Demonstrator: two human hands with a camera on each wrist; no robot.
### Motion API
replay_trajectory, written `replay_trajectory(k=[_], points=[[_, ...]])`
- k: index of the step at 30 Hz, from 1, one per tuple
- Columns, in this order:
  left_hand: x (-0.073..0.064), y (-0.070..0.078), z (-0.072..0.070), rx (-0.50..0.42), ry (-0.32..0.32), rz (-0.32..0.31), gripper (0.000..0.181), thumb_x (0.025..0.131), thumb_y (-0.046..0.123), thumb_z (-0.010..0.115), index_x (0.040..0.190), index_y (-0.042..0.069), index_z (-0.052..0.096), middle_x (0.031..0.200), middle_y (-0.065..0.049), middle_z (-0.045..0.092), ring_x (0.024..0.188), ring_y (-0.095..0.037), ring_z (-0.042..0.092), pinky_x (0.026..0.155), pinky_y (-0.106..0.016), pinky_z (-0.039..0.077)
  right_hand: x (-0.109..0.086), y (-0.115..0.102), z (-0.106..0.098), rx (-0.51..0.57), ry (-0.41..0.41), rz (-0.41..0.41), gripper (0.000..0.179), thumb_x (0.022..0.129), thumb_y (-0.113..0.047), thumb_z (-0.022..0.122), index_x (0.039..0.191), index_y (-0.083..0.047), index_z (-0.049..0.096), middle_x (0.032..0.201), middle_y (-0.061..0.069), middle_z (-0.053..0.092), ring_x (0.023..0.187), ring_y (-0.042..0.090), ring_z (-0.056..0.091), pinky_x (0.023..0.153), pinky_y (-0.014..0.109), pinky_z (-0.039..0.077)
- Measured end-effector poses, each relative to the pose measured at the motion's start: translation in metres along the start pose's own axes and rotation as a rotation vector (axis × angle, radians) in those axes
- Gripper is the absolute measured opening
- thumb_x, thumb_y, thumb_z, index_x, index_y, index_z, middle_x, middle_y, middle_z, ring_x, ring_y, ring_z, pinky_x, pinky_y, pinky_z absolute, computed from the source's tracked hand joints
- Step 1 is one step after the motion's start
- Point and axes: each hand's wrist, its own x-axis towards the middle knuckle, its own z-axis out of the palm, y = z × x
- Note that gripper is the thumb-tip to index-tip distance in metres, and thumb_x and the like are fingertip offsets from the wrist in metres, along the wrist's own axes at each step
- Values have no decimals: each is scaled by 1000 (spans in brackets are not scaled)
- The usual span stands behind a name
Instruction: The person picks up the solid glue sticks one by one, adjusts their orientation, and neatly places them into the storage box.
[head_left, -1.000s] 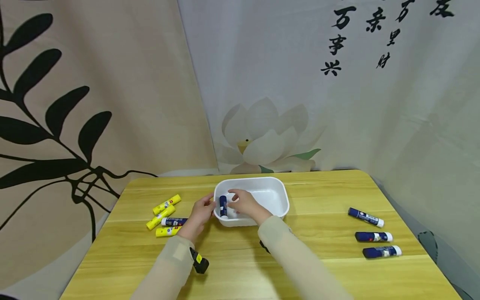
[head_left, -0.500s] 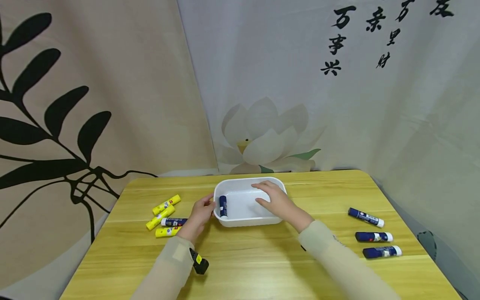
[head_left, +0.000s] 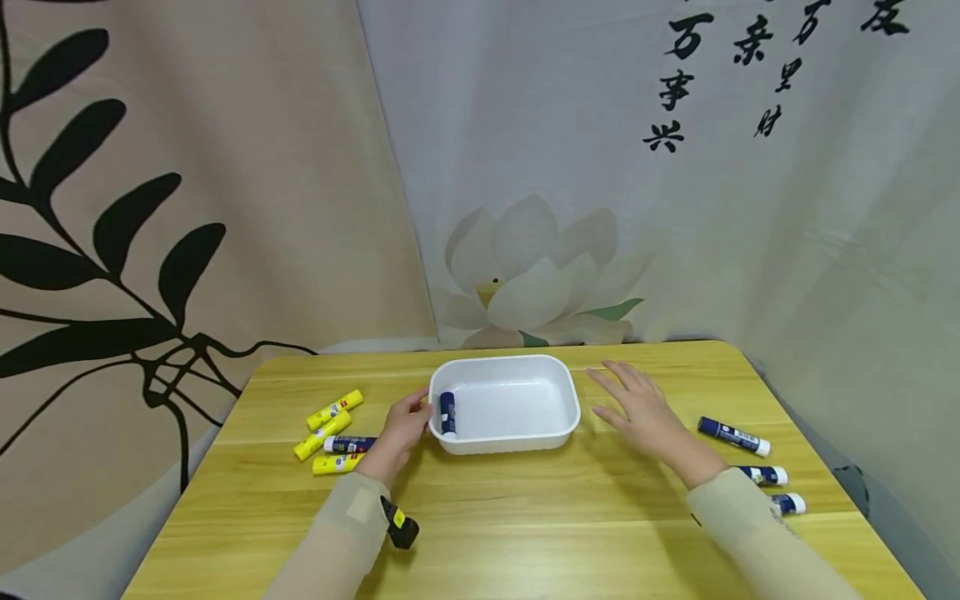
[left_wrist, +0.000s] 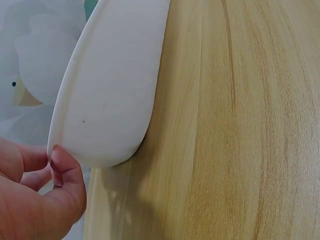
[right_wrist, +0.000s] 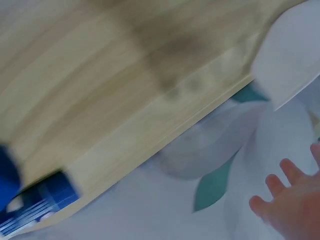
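Observation:
My left hand (head_left: pixel 405 427) pinches the left rim of a white plastic basin (head_left: pixel 504 443) between thumb and fingers. The left wrist view shows that hand (left_wrist: pixel 42 192) at the rim of the basin (left_wrist: pixel 107 85). A dark blue glue stick (head_left: pixel 447 413) lies inside against the left wall. My right hand (head_left: pixel 645 417) hovers to the right of the basin, fingers spread, holding nothing. Beyond it are a dark blue glue stick with a white end (head_left: pixel 733 436) and two more, partly hidden by the right forearm. In the right wrist view the hand (right_wrist: pixel 295 200) has straight fingers.
Left of the left hand, yellow glue sticks (head_left: pixel 327 435) lie in a loose group with one dark blue glue stick (head_left: pixel 349 444). The wooden table (head_left: pixel 480 533) ends at a back edge against a printed curtain (head_left: pixel 525 167).
My right hand has left the inside of the basin and moved right, past its right side, with fingers spreading. The blue glue stick stays in the basin. The left hand keeps its grip.

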Motion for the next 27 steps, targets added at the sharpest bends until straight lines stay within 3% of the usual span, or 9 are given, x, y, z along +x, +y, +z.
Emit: replay_trajectory(k=[4,12,18,27], points=[[0,0,0,0,-1,2,44,99,10,46,143,8,42,107,-11,44,84,-17,46,75,-28,44,-14,22,-7,-30,-34,55,61,94,-39,56,148,-21,33,153,17,23,139,45,17,106,69,11],[2,-2,0,1,-2,-6,43,99,11,46,143,10,42,109,-11,44,85,-17,46,76,-28,44,-46,74,-21,-5,-46,134,68,94,-37,57,151,-24,23,152,25,18,133,53,18,99,72,16],[4,-1,1,17,-1,-5,43,99,12,46,142,11,43,109,-11,45,81,-16,46,76,-29,43,-71,105,-34,-24,-99,185,71,91,-31,62,150,-17,26,144,33,26,124,59,25,91,75,22],[2,-2,0,14,-2,3,43,99,10,45,142,9,42,110,-12,46,84,-17,46,79,-32,45,-94,132,-36,-56,-171,172,69,86,-11,67,146,-11,33,125,34,45,108,57,41,82,68,38]])
